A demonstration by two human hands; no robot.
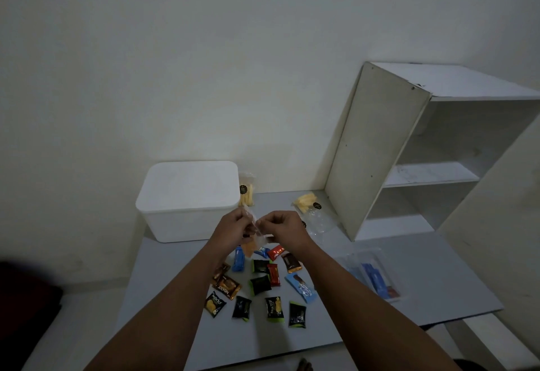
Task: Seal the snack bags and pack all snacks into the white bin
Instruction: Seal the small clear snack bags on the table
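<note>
clear snack bag pinched at its top between left hand and right hand, hanging lengthwise downward | white bin at tabletop's far-left corner, beyond the left hand (nearer one) | wrapped snacks mid-table

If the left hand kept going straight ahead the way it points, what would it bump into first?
Probably the white bin: the left hand, pinching a clear bag, points forward toward its near wall. Depth is hard to judge.
</note>
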